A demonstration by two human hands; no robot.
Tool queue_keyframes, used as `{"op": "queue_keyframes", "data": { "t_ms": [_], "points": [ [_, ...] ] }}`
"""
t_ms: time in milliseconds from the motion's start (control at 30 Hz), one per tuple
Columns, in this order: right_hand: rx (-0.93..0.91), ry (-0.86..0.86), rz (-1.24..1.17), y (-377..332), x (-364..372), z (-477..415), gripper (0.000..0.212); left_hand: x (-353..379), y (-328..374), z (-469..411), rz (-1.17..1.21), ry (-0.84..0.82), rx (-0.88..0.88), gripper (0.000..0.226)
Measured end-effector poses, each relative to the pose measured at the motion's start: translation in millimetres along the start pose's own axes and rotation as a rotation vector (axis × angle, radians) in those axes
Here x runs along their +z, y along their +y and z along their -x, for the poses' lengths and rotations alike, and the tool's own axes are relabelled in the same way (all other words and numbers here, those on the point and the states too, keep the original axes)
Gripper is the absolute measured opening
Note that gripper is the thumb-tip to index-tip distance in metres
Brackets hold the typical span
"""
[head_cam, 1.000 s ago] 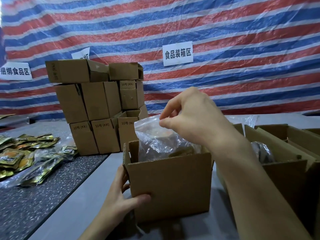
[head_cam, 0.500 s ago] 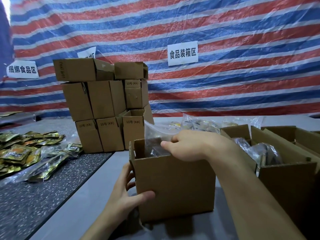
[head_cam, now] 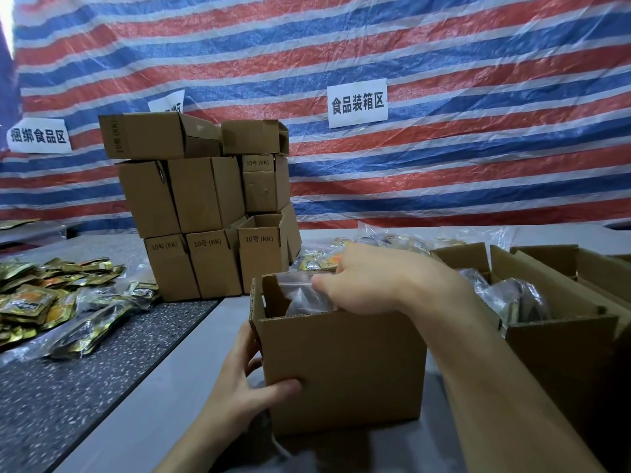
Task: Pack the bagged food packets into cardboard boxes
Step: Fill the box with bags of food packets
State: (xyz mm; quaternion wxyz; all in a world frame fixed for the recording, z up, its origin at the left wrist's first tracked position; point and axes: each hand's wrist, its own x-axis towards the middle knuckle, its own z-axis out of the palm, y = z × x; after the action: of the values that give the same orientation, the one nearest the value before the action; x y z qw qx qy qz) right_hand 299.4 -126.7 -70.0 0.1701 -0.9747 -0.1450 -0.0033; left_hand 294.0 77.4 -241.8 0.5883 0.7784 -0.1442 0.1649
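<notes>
An open cardboard box point(head_cam: 345, 367) stands on the grey table in front of me. My left hand point(head_cam: 242, 387) grips its lower left corner, thumb on the front face. My right hand point(head_cam: 375, 281) is at the box's opening, pressing down on a clear plastic bag of food packets point(head_cam: 300, 295) that sits mostly inside the box; only the bag's top shows above the rim. The fingertips are hidden behind the bag and box edge.
A stack of closed brown boxes point(head_cam: 205, 206) stands behind to the left. Loose gold food packets point(head_cam: 44, 298) lie on the dark speckled surface at left. Open boxes with bagged packets point(head_cam: 560, 339) sit at right. More bagged packets point(head_cam: 392, 244) lie behind my box.
My right hand has pushed the bag down from well above the rim into the box. My left hand has kept its hold on the box's corner.
</notes>
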Motion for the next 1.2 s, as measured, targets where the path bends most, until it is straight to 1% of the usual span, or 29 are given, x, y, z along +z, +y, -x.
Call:
{"op": "queue_keyframes", "data": {
  "t_ms": [67, 133, 200, 267, 333, 400, 500, 533, 600, 700, 767, 867, 967, 1067, 1200],
  "points": [
    [-0.006, -0.043, -0.003, -0.2, 2.5, -1.0, 0.04, 0.3, 0.9, 0.3, 0.005, -0.001, 0.005, 0.093],
    [0.024, -0.135, 0.018, -0.1, 6.7, -3.8, 0.039, -0.1, 1.8, 0.6, 0.009, -0.006, 0.0, 0.094],
    [0.093, -0.213, 0.011, -1.2, 9.5, -5.0, 0.061, -0.3, 2.9, 1.0, 0.019, -0.021, -0.013, 0.097],
    [0.138, -0.26, -0.02, -1.3, 11.3, -5.9, 0.068, 0.0, 4.5, 1.3, 0.026, -0.026, -0.028, 0.103],
    [0.16, -0.243, -0.054, -1.1, 12.7, -7.9, 0.069, -0.3, 5.0, 1.1, 0.016, -0.016, -0.03, 0.101],
    [0.144, -0.18, -0.054, -3.1, 12.0, -6.8, 0.069, -0.5, 3.7, 0.8, 0.0, -0.005, -0.02, 0.092],
    [0.013, -0.022, -0.08, -9.1, 8.0, -3.5, 0.062, -0.1, 1.5, -0.2, -0.009, 0.008, -0.018, 0.086],
    [-0.022, -0.007, -0.11, -12.0, 7.7, -2.0, 0.063, 0.4, 1.2, -0.4, -0.011, 0.009, -0.016, 0.086],
    [-0.022, -0.07, -0.142, -15.8, 11.6, -1.7, 0.073, 1.3, 0.9, -0.4, -0.011, 0.013, -0.013, 0.088],
    [0.124, -0.221, -0.129, -16.2, 22.1, -5.7, 0.085, 0.3, -0.6, 0.4, -0.017, 0.008, -0.019, 0.092],
    [0.188, -0.265, -0.154, -12.7, 25.1, -10.6, 0.088, 0.1, -0.2, 0.1, -0.03, -0.009, -0.014, 0.094],
    [0.168, -0.275, -0.177, -12.2, 24.6, -14.8, 0.088, 0.6, 1.2, -0.2, -0.028, -0.02, -0.019, 0.095],
    [0.12, -0.23, -0.188, -12.6, 23.0, -14.5, 0.088, 1.1, -0.1, -0.8, -0.013, -0.021, -0.03, 0.094],
    [0.148, -0.182, -0.207, -8.0, 21.1, -14.9, 0.087, 1.3, -1.1, -0.9, -0.018, -0.016, -0.029, 0.091],
    [0.202, -0.257, -0.259, -1.7, 22.8, -16.2, 0.086, 0.5, -4.9, -1.1, -0.015, -0.016, -0.034, 0.095]
  ]
}}
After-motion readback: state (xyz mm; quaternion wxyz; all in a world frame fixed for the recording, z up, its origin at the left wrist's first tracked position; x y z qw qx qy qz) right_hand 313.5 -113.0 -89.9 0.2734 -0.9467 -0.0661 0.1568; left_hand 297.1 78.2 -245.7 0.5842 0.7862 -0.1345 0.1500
